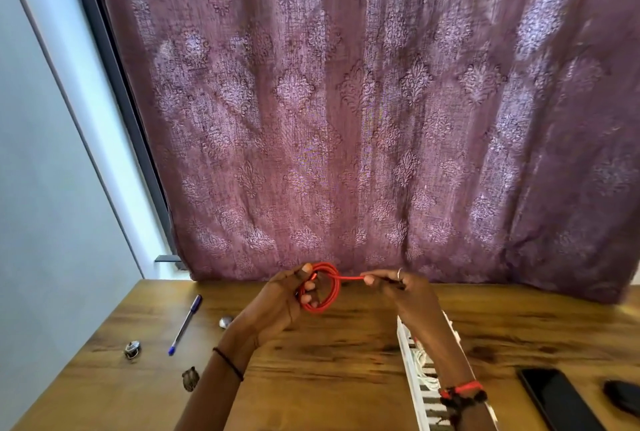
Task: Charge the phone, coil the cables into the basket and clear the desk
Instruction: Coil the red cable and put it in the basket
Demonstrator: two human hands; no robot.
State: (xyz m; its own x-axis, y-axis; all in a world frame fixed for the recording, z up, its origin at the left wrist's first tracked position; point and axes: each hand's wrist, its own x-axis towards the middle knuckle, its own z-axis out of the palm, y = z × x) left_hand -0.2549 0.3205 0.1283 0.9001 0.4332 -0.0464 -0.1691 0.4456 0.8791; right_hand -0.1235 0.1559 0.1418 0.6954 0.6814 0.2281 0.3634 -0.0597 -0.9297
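Above the desk [346,361], the coil of the red cable [335,292] is gripped by curled fingers of the left hand [287,295] so the loops are kept together, its tail pinched taut by the right hand [405,292], likely for a binding wrap; the white basket [405,344] is half hidden under that forearm, the phone [554,399] cut off near right.

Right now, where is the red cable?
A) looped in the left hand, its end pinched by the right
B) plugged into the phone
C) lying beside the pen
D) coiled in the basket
A: the red cable forms loops held in the left hand, and the right hand pinches its straight end, above the desk.
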